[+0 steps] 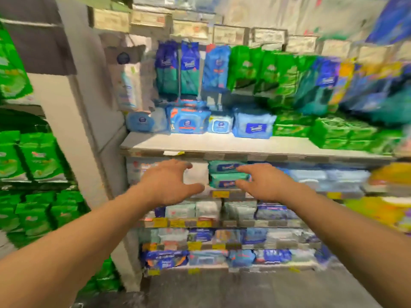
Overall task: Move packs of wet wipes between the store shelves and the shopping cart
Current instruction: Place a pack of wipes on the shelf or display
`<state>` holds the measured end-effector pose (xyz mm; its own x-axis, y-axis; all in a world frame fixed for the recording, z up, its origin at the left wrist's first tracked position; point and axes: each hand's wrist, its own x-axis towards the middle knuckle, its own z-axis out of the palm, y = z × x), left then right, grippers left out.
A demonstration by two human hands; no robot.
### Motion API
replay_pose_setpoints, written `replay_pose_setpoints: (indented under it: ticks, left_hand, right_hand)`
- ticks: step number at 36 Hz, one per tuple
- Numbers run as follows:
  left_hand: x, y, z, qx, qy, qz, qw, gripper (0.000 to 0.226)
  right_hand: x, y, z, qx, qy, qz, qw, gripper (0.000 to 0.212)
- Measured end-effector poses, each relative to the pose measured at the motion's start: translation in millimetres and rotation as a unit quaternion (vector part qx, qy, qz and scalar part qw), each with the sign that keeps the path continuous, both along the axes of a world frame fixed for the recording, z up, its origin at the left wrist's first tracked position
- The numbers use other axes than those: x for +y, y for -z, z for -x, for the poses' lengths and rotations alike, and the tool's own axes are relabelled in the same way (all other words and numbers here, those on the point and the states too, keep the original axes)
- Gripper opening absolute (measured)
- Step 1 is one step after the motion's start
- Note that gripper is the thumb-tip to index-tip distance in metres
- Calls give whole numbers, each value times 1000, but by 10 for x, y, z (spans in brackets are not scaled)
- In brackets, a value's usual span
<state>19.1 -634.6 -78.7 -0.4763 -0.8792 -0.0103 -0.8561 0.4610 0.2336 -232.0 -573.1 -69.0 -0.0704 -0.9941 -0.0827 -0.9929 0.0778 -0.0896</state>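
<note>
Across the middle and right of the frame stands a store shelving unit (222, 143), its tiers crowded with packs of wet wipes, the whole view smeared by motion blur. Its pale top shelf board (200, 142) runs from centre left to the right edge; on it lie flat blue packs (252, 125) at centre and stacked green packs (333, 134) toward the right, with upright blue and teal packs (178, 67) and upright green packs (255, 70) behind them. At the left edge of the frame a second bay holds rows of green packs (33, 158), set apart from the main unit by a grey upright post (73, 112). Lower down, narrower tiers carry pale and blue packs (200, 236) behind yellow price tags (160, 222). Two bare forearms reach in from the lower corners toward the tier just below the top board. There, at centre, two teal packs (228, 175) lie stacked one on the other. The left hand (169, 183) is spread wide, fingers and thumb apart, and holds nothing; it hovers left of the stack, in front of a white pack (195, 174). The right hand (264, 183) is likewise open and empty-handed, its fingertips at the right end of the teal stack; whether they touch it cannot be told through the blur.
</note>
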Motion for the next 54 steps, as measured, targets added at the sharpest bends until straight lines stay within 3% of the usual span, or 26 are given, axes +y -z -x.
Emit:
replay_pose_setpoints:
  ticks: [2,5,9,19,28,44,49,52,54]
  left_hand:
    - [29,-70,343,-1,30,8,1000,92]
    - [-4,-167,825,-8,68,26,997,99]
    - [-46,-292,1413,-23,119,37,992,81]
    - [-471,-454,2598,9,190,44,981,82]
    - [-1186,-525,3363,63,206,40,976,76]
    - [-2108,-636,4628,34,167,21,985,77]
    - [-2281,-643,4982,130,101,-37,986,74]
    - [-2379,-636,5165,222,47,-97,969,76]
    - [-2425,-626,5272,307,1,-146,941,94]
  right_hand:
    - [150,-91,296,-12,38,11,999,56]
    - [326,-201,691,-18,77,24,997,57]
    - [509,-294,1154,-17,121,44,992,57]
    - [541,-283,2193,-27,209,46,976,60]
    - [3,-423,2995,2,241,44,970,61]
    - [-1117,-437,4232,-55,193,135,970,57]
    - [-1510,-523,4564,-149,157,198,956,66]
    - [-1783,-538,4735,-239,143,233,932,72]
    - [-1988,-511,4808,-341,129,256,895,50]
